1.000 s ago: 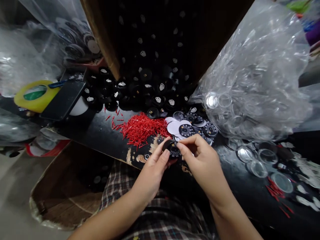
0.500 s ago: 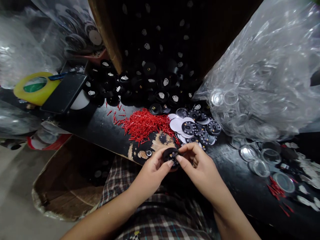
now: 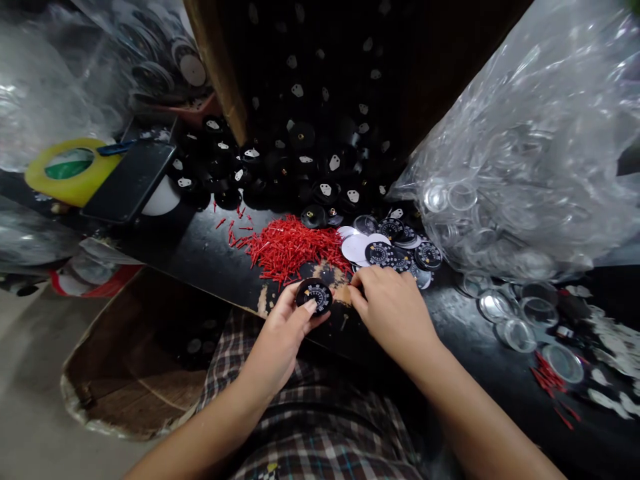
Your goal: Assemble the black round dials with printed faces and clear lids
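Observation:
My left hand grips a round black dial gauge, a dial face with white markings set in a black case. Its thumb lies across the face, which is tilted up toward me. My right hand is apart from the gauge, just to its right above the worn patch of the bench. Its fingers are curled in with thumb and forefinger close together; whatever may be between them is hidden. Just beyond the hands lie a heap of red pointers and a pile of printed dial discs, some showing white backs.
Many black cases crowd the back of the bench. Clear plastic bags bulge at the right, near clear round covers. A phone and yellow tape roll sit left. Below is an open carton.
My right hand has let go of the gauge and moved slightly right. My left hand has shifted left with the gauge, turning its face up into view.

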Motion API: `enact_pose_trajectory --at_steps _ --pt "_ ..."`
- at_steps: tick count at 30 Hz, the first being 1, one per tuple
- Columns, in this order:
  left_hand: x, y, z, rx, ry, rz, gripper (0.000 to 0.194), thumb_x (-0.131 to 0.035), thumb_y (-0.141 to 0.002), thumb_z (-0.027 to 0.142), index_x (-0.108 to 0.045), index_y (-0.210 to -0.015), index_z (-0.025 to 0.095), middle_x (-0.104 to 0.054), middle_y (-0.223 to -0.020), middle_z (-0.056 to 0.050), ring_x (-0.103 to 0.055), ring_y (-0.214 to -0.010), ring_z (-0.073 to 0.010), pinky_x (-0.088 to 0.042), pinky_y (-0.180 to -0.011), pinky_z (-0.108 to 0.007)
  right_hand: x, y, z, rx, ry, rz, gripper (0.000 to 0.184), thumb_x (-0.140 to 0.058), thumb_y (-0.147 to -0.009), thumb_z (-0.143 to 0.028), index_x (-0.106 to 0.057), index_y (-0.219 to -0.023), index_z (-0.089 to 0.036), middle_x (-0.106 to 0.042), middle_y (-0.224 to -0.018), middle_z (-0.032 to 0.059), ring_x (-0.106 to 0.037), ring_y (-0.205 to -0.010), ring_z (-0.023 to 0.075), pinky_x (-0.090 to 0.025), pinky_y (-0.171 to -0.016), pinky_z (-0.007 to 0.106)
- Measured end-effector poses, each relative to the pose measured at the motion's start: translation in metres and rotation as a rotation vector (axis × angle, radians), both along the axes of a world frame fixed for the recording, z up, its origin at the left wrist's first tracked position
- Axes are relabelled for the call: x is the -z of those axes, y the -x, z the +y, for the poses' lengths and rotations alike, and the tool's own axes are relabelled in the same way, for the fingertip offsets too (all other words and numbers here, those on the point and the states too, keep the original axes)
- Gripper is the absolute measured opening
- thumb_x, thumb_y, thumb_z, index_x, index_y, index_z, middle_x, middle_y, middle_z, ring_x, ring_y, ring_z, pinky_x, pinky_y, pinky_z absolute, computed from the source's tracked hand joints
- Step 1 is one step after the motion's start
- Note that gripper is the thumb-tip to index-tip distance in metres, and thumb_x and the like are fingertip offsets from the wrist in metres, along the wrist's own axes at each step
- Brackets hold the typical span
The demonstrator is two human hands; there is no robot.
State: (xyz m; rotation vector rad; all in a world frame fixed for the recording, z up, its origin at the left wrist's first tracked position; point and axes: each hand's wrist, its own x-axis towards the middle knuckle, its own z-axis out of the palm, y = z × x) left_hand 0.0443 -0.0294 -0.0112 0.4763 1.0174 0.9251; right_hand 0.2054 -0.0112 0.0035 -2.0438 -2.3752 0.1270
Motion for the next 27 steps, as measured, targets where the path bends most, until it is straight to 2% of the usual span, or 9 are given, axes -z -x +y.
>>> enact_pose_trajectory --at_steps 4,6,9,12,15,19,23,27 --pt "0.000 -0.002 -0.001 -0.033 0.020 -0.047 0.027 -0.064 -0.083 0.028 -0.059 -0.109 0.022 -0.067 -0.117 -0.006 -0.062 -0.112 -0.0230 -0.049 -0.095 -0.039 0.000 -0.003 0.006 -0.037 -0.010 0.047 0.014 -0.050 -0.087 -0.020 -0.059 -0.077 -0.017 -0.067 -0.078 0.0079 -0.059 -0.077 0.0235 -0.032 -0.069 0.036" --pt "-0.001 -0.003 0.000 -0.039 0.059 -0.127 0.027 -0.061 -0.086 0.027 -0.056 -0.113 0.023 -0.067 -0.120 -0.006 -0.065 -0.108 -0.0228 -0.051 -0.091 -0.038 0.000 -0.005 0.006 -0.015 -0.012 0.209 0.012 -0.052 -0.085 -0.019 -0.057 -0.074 -0.018 -0.066 -0.075 0.0054 -0.058 -0.075 0.0211 -0.034 -0.069 0.034" --pt "-0.002 -0.006 0.002 0.012 0.160 -0.319 0.021 -0.057 -0.089 0.027 -0.058 -0.110 0.024 -0.070 -0.116 -0.004 -0.069 -0.099 -0.0222 -0.054 -0.088 -0.041 -0.001 -0.006 -0.002 0.000 -0.047 0.570 0.006 -0.054 -0.084 -0.018 -0.057 -0.078 -0.019 -0.063 -0.075 0.0019 -0.057 -0.073 0.0173 -0.039 -0.070 0.031" --pt "-0.002 -0.011 0.006 0.013 0.194 -0.429 0.016 -0.054 -0.090 0.025 -0.063 -0.102 0.019 -0.073 -0.106 -0.006 -0.070 -0.098 -0.0210 -0.051 -0.096 -0.041 -0.001 -0.008 -0.013 -0.021 -0.095 0.768 0.004 -0.053 -0.085 -0.018 -0.057 -0.085 -0.019 -0.063 -0.081 0.0022 -0.057 -0.078 0.0170 -0.041 -0.075 0.032" --pt "-0.002 -0.016 0.005 -0.028 0.103 -0.379 0.019 -0.054 -0.091 0.025 -0.063 -0.104 0.017 -0.074 -0.106 -0.008 -0.067 -0.105 -0.0210 -0.046 -0.103 -0.039 -0.003 -0.010 -0.020 0.058 -0.089 0.819 0.007 -0.054 -0.087 -0.022 -0.057 -0.081 -0.020 -0.061 -0.082 0.0023 -0.056 -0.079 0.0170 -0.043 -0.074 0.031" --pt "-0.002 -0.021 -0.003 -0.049 -0.072 -0.234 0.022 -0.057 -0.089 0.027 -0.060 -0.111 0.021 -0.071 -0.113 -0.006 -0.061 -0.115 -0.0225 -0.044 -0.104 -0.041 -0.007 -0.009 -0.024 0.188 0.015 0.854 0.010 -0.058 -0.087 -0.028 -0.059 -0.080 -0.020 -0.059 -0.078 0.0008 -0.053 -0.068 0.0141 -0.042 -0.062 0.027" --pt "-0.001 -0.019 -0.005 -0.033 -0.172 -0.165 0.032 -0.057 -0.090 0.029 -0.054 -0.122 0.028 -0.068 -0.118 -0.004 -0.059 -0.118 -0.0213 -0.044 -0.104 -0.039 -0.013 -0.007 -0.027 0.204 0.008 0.902 0.015 -0.055 -0.089 -0.026 -0.058 -0.076 -0.020 -0.058 -0.074 0.0000 -0.053 -0.066 0.0132 -0.041 -0.061 0.025" --pt "0.003 -0.022 0.002 -0.026 -0.218 -0.038 0.043 -0.057 -0.089 0.028 -0.047 -0.131 0.032 -0.062 -0.127 -0.003 -0.058 -0.118 -0.0210 -0.045 -0.102 -0.038 -0.017 -0.004 -0.030 0.133 -0.042 0.926 0.012 -0.054 -0.091 -0.026 -0.060 -0.082 -0.021 -0.059 -0.077 0.0001 -0.054 -0.071 0.0145 -0.041 -0.067 0.027"
